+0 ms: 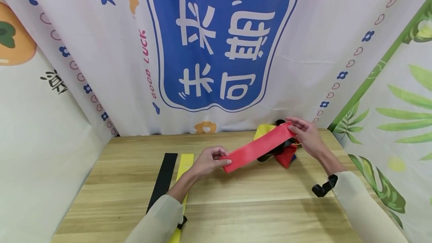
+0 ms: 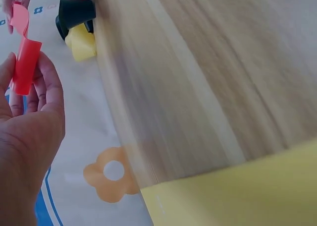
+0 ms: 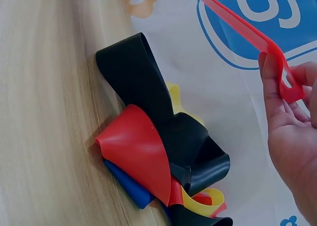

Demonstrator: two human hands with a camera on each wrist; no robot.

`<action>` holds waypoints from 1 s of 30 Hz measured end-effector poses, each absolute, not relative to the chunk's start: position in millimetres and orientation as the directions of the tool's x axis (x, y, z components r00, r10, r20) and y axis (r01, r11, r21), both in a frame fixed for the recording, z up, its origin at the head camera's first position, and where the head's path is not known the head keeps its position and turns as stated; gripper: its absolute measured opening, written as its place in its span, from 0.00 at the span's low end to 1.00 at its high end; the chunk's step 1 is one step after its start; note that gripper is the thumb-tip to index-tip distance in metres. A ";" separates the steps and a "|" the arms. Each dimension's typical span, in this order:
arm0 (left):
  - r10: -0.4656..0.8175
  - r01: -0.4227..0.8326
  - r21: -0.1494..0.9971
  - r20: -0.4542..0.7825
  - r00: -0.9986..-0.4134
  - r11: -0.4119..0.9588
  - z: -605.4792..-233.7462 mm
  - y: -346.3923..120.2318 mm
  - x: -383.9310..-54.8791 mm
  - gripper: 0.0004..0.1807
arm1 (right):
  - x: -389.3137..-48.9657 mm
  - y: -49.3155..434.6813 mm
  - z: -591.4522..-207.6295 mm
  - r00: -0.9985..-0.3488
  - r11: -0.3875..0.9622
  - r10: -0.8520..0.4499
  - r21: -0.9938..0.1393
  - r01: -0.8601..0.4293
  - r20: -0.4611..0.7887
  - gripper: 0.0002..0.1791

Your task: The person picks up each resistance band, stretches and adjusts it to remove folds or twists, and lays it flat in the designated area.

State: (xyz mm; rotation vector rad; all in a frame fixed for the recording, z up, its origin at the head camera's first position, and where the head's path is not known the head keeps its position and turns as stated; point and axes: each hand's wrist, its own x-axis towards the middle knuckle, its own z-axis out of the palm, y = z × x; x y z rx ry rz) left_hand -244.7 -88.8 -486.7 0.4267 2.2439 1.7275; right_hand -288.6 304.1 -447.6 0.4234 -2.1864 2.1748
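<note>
Between both hands a red resistance band (image 1: 258, 147) is held above the table, slanting up to the right. My left hand (image 1: 207, 161) pinches its lower end between thumb and fingers. Its other end is gripped by my right hand (image 1: 306, 135), as the right wrist view also shows, where the band (image 3: 237, 25) loops round the fingers. Under and behind the right end lies a tangled pile of bands: black (image 3: 133, 72), red (image 3: 138, 149), yellow (image 3: 205, 203) and blue (image 3: 126, 184). Left of my left hand, a black band (image 1: 163, 179) and a yellow band (image 1: 185, 164) lie flat.
The wooden table (image 1: 253, 209) has its back edge against a printed curtain (image 1: 314, 48) with a blue panel. Another patterned cloth (image 1: 401, 130) hangs on the right. Dark straps (image 1: 325, 186) sit at both wrists.
</note>
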 end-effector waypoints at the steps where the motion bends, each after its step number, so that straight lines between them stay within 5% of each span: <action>1: 0.392 0.067 0.966 -0.038 -0.919 0.250 -486.5 -90.3 -243.7 0.13 | -288.5 303.4 -447.6 -0.965 0.018 -0.160 -0.977 -0.214 0.208 0.26; 12: 0.410 0.058 0.970 -0.045 -0.911 0.237 -484.0 -105.8 -231.1 0.17 | -289.2 296.8 -452.5 -0.969 0.210 -0.125 -0.949 -0.236 0.213 0.24; 19: 0.437 0.089 0.964 -0.031 -0.899 0.252 -483.3 -113.0 -224.9 0.18 | -288.7 292.7 -457.9 -0.970 0.200 -0.123 -0.952 -0.231 0.210 0.26; 30: 0.504 0.107 0.938 -0.079 -0.860 0.331 -479.8 -126.2 -209.6 0.08 | -287.1 281.7 -465.5 -0.966 0.172 -0.133 -0.955 -0.243 0.222 0.20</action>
